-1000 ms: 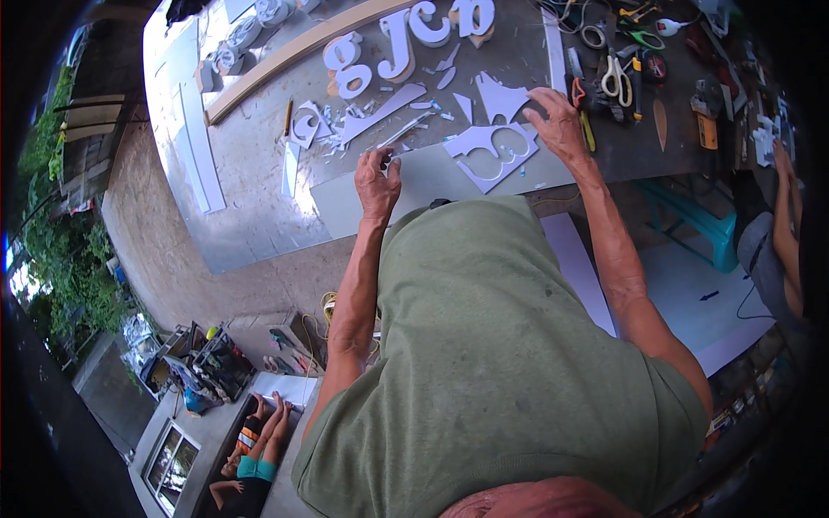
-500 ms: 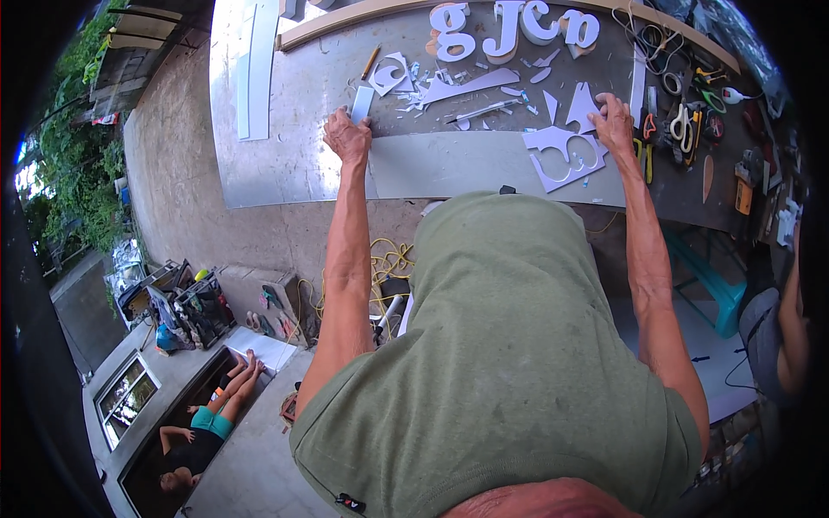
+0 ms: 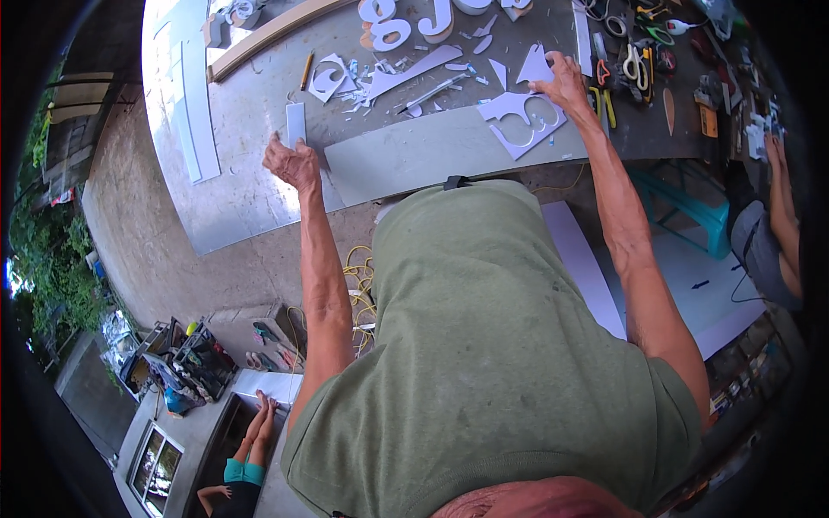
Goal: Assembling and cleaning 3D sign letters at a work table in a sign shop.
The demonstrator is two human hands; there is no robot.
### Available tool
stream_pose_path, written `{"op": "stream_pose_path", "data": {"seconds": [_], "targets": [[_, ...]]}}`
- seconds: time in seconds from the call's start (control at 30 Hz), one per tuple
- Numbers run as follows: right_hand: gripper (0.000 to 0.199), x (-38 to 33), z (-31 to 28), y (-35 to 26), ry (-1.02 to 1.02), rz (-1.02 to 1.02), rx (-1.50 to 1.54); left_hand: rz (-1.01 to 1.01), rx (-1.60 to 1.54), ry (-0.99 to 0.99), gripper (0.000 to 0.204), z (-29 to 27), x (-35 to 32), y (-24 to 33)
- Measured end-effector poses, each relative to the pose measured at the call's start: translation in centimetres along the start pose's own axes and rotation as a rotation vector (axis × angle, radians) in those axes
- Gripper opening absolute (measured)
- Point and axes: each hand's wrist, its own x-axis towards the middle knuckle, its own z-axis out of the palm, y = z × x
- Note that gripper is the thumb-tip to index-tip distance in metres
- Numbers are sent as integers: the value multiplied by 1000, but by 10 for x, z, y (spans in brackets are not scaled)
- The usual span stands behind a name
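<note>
My left hand is at the near left part of the metal-topped table, fingers bent but apart. Just beyond its fingertips lies a narrow pale strip, its near end close to my thumb. On the right, my right hand has thumb and fingers at the edge of a pointed white board offcut, pinching it. A white board with round cut-outs lies just below that hand. Thin offcuts, a long white wedge and a slim cutter knife are spread between my hands.
White cut-out letters stand at the back beside a wooden batten. A pencil lies at left. Scissors, pliers and other tools crowd the right side. A teal stool stands below; other people are at lower left and far right.
The view has swung, shifting the table leftward in the picture. My left hand has drawn back from the pale strip. My right hand has closed in on the pointed offcut.
</note>
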Motion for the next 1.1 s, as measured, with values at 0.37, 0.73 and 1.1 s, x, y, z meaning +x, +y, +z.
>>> {"op": "stream_pose_path", "data": {"seconds": [0.37,0.73,1.1], "targets": [[33,-46,-16,4,-91,-475,314,319,-353,-473,45,-12,-50,93],[54,-78,-9,-23,36,-274,-58,501,-140,-474,58,46,8,132],[36,-74,-20,-18,-246,285,603,650,-382,-357,31,41,1,128]]}}
